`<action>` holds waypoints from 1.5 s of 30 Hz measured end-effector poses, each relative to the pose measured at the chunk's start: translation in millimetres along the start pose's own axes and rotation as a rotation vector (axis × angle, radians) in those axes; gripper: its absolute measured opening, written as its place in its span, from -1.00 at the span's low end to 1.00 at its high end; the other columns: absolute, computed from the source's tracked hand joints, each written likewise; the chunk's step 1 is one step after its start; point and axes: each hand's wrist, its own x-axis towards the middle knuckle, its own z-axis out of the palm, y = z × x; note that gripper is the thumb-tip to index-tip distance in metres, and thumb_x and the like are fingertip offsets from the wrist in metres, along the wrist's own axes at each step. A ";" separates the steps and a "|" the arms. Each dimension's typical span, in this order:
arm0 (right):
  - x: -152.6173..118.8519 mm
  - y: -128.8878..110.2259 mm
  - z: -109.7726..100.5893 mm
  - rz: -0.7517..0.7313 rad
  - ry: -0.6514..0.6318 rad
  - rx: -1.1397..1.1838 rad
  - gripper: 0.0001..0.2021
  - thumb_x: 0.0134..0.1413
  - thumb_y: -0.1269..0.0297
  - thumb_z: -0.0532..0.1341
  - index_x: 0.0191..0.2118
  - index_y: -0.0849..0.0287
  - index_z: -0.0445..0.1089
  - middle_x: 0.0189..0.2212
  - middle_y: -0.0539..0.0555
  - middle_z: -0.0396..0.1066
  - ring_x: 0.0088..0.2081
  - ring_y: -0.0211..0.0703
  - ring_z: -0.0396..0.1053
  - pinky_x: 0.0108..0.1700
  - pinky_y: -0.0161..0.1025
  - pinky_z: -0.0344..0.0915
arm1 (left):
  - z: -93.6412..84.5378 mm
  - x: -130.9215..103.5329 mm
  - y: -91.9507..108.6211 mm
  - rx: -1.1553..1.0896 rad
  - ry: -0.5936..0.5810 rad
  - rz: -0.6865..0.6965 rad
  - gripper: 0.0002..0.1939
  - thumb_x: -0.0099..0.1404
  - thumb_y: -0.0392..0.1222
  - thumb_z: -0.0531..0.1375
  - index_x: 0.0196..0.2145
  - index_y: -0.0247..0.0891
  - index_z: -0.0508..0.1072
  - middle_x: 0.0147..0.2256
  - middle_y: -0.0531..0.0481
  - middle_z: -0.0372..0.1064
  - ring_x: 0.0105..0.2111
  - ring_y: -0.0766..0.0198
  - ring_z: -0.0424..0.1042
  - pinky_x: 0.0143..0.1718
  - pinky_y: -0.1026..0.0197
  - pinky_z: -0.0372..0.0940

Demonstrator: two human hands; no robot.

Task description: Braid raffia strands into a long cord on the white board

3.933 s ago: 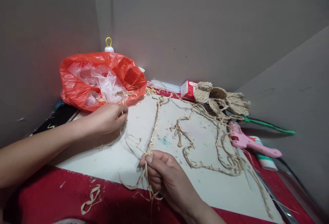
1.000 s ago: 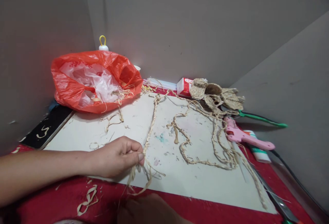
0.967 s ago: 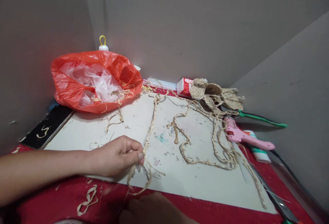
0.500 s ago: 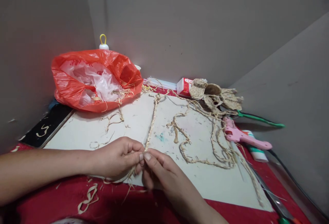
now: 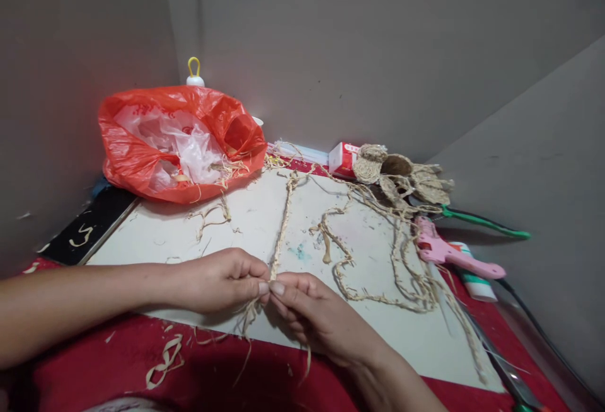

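Note:
A pale straw braid (image 5: 283, 229) runs taut from the back of a white board (image 5: 227, 242) toward me. At its near end my left hand (image 5: 231, 281) pinches it between thumb and fingers. Directly beside, my right hand (image 5: 302, 302) pinches the same spot, thumb tips touching. Loose strands (image 5: 249, 316) hang below my left hand, and one strand (image 5: 308, 361) trails beneath my right. The exact crossing of the strands is hidden by my fingers. To the right, more braided cord (image 5: 378, 297) lies in loops on the board.
A red plastic bag (image 5: 189, 194) stands at the back left beside a black phone (image 5: 89, 226). Woven pieces (image 5: 401, 176), a red-and-white box (image 5: 343, 159), green-handled pliers (image 5: 486, 222), a pink glue gun (image 5: 444, 251) and a white tube (image 5: 477, 286) lie at the right. Grey walls enclose the back.
My right hand has turned and its fingers have curled in, with a strand now trailing below it. My left hand still pinches the braid. The view has shifted slightly.

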 end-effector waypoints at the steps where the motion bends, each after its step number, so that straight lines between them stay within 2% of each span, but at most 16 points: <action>1: 0.4 0.9 0.1 -0.001 0.008 0.022 -0.64 0.11 0.02 0.22 -0.52 0.18 0.24 -0.74 -0.22 -0.05 -0.69 -0.42 -0.23 -0.67 -0.37 -0.26 | -1.7 -0.4 1.2 0.016 -0.014 0.009 -0.67 0.37 -0.05 0.01 -0.40 -0.34 0.38 -0.52 0.10 0.23 -0.49 0.40 0.16 -0.37 0.35 0.15; 5: 0.5 2.2 1.3 -0.003 0.080 -0.038 -0.59 0.14 0.05 0.18 -0.60 0.18 0.19 -0.78 -0.19 -0.01 -0.71 -0.42 -0.18 -0.67 -0.37 -0.26 | -7.8 0.4 3.3 0.122 0.015 0.023 -0.68 0.37 -0.09 -0.01 -0.48 -0.31 0.28 -0.58 0.18 0.02 -0.56 0.43 -0.01 -0.49 0.37 0.02; 9: 1.3 5.5 2.9 0.008 0.170 -0.091 -0.59 0.15 0.06 0.18 -0.60 0.20 0.23 -0.78 -0.19 -0.03 -0.72 -0.44 -0.22 -0.66 -0.36 -0.33 | -9.6 2.1 4.3 0.370 0.095 0.019 -0.72 0.34 -0.14 0.00 -0.51 -0.27 0.23 -0.60 0.17 0.02 -0.57 0.42 0.02 -0.53 0.36 -0.02; 14: 4.2 13.5 10.0 -0.043 0.248 -0.017 -0.66 0.16 0.08 0.17 -0.50 0.23 0.32 -0.79 -0.21 -0.03 -0.72 -0.43 -0.22 -0.67 -0.35 -0.33 | 1.1 -3.9 12.1 0.659 0.188 0.008 -0.69 0.35 -0.18 -0.04 -0.53 -0.26 0.28 -0.63 0.12 0.13 -0.61 0.40 0.09 -0.54 0.35 0.00; 17: 4.9 16.7 17.1 -0.071 0.278 0.060 -0.62 0.12 0.06 0.21 -0.58 0.18 0.21 -0.78 -0.21 -0.05 -0.72 -0.44 -0.23 -0.67 -0.35 -0.30 | 12.4 -10.8 9.2 0.891 0.199 0.057 -0.73 0.36 -0.20 -0.07 -0.45 -0.26 0.31 -0.61 0.06 0.24 -0.65 0.37 0.13 -0.57 0.31 -0.01; 22: 4.5 20.7 27.0 -0.055 0.294 0.167 -0.53 0.07 0.03 0.25 -0.63 0.13 0.04 -0.76 -0.23 -0.13 -0.69 -0.45 -0.27 -0.65 -0.36 -0.30 | 27.3 -18.6 -7.1 1.368 0.192 0.246 -0.86 0.25 -0.37 -0.02 -0.39 -0.27 0.31 -0.54 -0.04 0.36 -0.64 0.22 0.28 -0.63 0.22 0.02; 25: 4.9 25.2 31.2 -0.057 0.306 0.187 -0.56 0.09 0.04 0.24 -0.61 0.15 0.08 -0.75 -0.22 -0.14 -0.67 -0.44 -0.27 -0.63 -0.36 -0.30 | 33.3 -19.8 -10.9 1.468 0.157 0.315 -0.85 0.17 -0.41 0.00 -0.34 -0.31 0.32 -0.49 -0.07 0.39 -0.61 0.17 0.34 -0.65 0.18 0.12; 28: 5.7 30.4 34.5 -0.043 0.338 0.207 -0.59 0.12 0.07 0.23 -0.59 0.18 0.12 -0.73 -0.21 -0.13 -0.65 -0.43 -0.25 -0.61 -0.36 -0.29 | 38.6 -18.2 -11.6 1.515 0.181 0.293 -0.80 0.18 -0.40 -0.01 -0.26 -0.38 0.35 -0.49 -0.10 0.40 -0.60 0.13 0.36 -0.65 0.14 0.20; 32: 4.9 33.0 37.1 -0.047 0.334 0.252 -0.67 0.11 0.09 0.25 -0.50 0.25 0.31 -0.70 -0.15 0.04 -0.62 -0.42 -0.11 -0.57 -0.37 -0.17 | 47.7 -16.4 -15.9 1.494 0.154 0.247 -0.82 0.18 -0.38 0.02 -0.28 -0.34 0.37 -0.46 -0.10 0.42 -0.59 0.13 0.38 -0.64 0.14 0.20; 36: 2.0 29.4 36.5 -0.047 0.350 0.267 -0.69 0.06 0.06 0.29 -0.41 0.26 0.41 -0.76 -0.20 -0.02 -0.68 -0.45 -0.18 -0.62 -0.38 -0.23 | 53.7 -24.0 -12.2 1.452 0.006 0.294 -0.87 0.04 -0.35 0.17 -0.38 -0.26 0.39 -0.50 -0.07 0.39 -0.60 0.17 0.33 -0.67 0.13 0.08; 38: 0.9 26.9 35.1 -0.047 0.337 0.280 -0.68 0.02 0.04 0.31 -0.43 0.25 0.40 -0.76 -0.21 -0.03 -0.69 -0.45 -0.20 -0.63 -0.39 -0.25 | 50.3 -31.1 -1.1 1.343 0.013 0.344 -0.85 -0.05 -0.35 0.23 -0.45 -0.22 0.39 -0.52 -0.05 0.39 -0.61 0.20 0.28 -0.65 0.12 0.03; 39: 0.7 25.8 34.3 -0.049 0.326 0.285 -0.67 0.01 0.03 0.32 -0.44 0.24 0.39 -0.76 -0.21 -0.02 -0.69 -0.45 -0.19 -0.63 -0.39 -0.25 | 46.5 -34.2 6.2 1.248 0.049 0.380 -0.88 -0.04 -0.34 0.23 -0.50 -0.19 0.37 -0.54 -0.02 0.38 -0.61 0.22 0.26 -0.63 0.12 0.03; 41: 0.7 23.9 32.6 -0.067 0.310 0.290 -0.66 -0.01 0.01 0.33 -0.45 0.24 0.38 -0.76 -0.21 -0.04 -0.68 -0.45 -0.21 -0.63 -0.39 -0.26 | 35.9 -37.3 21.0 1.008 0.215 0.405 -0.88 0.12 -0.27 0.16 -0.55 -0.15 0.33 -0.58 0.04 0.35 -0.59 0.28 0.23 -0.55 0.16 0.09; 42: 1.0 23.2 31.9 -0.078 0.303 0.287 -0.66 -0.01 0.02 0.33 -0.45 0.24 0.38 -0.76 -0.23 -0.07 -0.68 -0.46 -0.24 -0.63 -0.39 -0.27 | 30.0 -36.6 26.9 0.927 0.341 0.386 -0.86 0.22 -0.24 0.09 -0.49 -0.15 0.35 -0.53 0.02 0.38 -0.54 0.28 0.26 -0.46 0.18 0.16; 43: 1.3 22.6 31.2 -0.085 0.294 0.283 -0.66 -0.01 0.03 0.33 -0.44 0.25 0.38 -0.76 -0.24 -0.10 -0.68 -0.46 -0.26 -0.63 -0.39 -0.29 | 24.4 -34.1 31.0 0.756 0.541 0.371 -0.87 0.26 -0.21 0.06 -0.40 -0.16 0.38 -0.44 -0.02 0.41 -0.46 0.27 0.31 -0.36 0.19 0.21; 45: 1.8 21.6 30.1 -0.096 0.276 0.276 -0.67 0.01 0.04 0.32 -0.43 0.26 0.38 -0.76 -0.25 -0.13 -0.68 -0.47 -0.29 -0.64 -0.39 -0.32 | 16.5 -25.1 32.3 0.576 0.713 0.321 -0.82 0.33 -0.18 -0.01 -0.20 -0.23 0.34 -0.29 -0.08 0.40 -0.30 0.24 0.36 -0.24 0.18 0.24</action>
